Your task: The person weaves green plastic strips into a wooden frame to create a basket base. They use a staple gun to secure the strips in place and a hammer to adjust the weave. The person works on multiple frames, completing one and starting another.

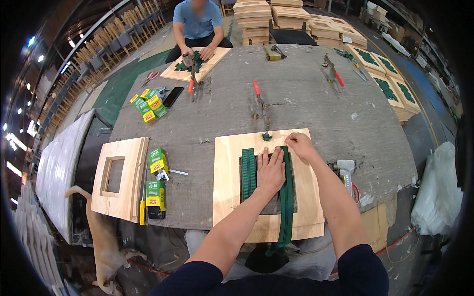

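Observation:
A square plywood frame (304, 217) with a rectangular opening lies in front of me. Two green webbing straps run lengthwise over the opening: one strap (248, 172) at the left, and a longer strap (286, 207) at the right, whose tail hangs past the near edge. My left hand (271, 172) lies flat, fingers stretched out, across the space between the straps, its fingertips at the right strap's far end. My right hand (300, 145) is closed in a pinch just right of that end; whatever it holds is too small to make out. A toggle clamp (266, 123) meets the frame's far edge.
At left are stacked wooden frames (133, 182), a yellow-handled screwdriver (142, 204) and small boxes (157, 160). A staple gun (345, 170) lies right of my frame. Across the table, a person (198, 24) works on another panel (212, 61). A dog (101, 237) stands at lower left.

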Available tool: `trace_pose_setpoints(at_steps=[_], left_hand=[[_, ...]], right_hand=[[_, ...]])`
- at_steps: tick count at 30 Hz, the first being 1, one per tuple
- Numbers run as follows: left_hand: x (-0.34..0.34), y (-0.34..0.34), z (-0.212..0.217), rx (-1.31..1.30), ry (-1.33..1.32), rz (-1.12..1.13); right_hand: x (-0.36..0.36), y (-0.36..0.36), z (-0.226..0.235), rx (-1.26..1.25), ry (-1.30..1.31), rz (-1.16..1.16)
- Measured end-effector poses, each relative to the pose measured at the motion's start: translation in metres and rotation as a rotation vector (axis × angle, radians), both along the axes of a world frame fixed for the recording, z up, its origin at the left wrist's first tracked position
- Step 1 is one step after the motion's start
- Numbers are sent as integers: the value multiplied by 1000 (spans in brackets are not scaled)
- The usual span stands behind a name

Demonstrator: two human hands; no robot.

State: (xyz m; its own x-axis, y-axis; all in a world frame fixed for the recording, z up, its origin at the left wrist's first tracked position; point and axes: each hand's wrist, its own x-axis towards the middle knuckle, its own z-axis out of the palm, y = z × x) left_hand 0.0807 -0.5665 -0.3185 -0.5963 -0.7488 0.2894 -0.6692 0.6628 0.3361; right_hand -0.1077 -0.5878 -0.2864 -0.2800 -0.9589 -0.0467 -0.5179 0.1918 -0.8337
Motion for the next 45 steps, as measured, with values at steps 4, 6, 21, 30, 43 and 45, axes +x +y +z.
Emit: trace_pose_setpoints(at_steps=[4, 6, 21, 30, 43, 45], left_hand=[[2, -2, -1, -49, 18, 24], [2, -2, -2, -40, 11, 29], [1, 1, 2, -24, 2, 32], [11, -3, 2, 13, -60, 67], [5, 3, 10, 41, -51, 44], [4, 4, 11, 39, -48, 38]], right_hand=[[-2, -1, -3, 1, -142, -43], [0, -1, -1, -6, -9, 21], [10, 2, 3, 22, 218, -2], [-57, 141, 36, -173, -237, -497], [-79, 208, 24, 495, 461, -604], [-81, 205, 27, 548, 476, -611]])
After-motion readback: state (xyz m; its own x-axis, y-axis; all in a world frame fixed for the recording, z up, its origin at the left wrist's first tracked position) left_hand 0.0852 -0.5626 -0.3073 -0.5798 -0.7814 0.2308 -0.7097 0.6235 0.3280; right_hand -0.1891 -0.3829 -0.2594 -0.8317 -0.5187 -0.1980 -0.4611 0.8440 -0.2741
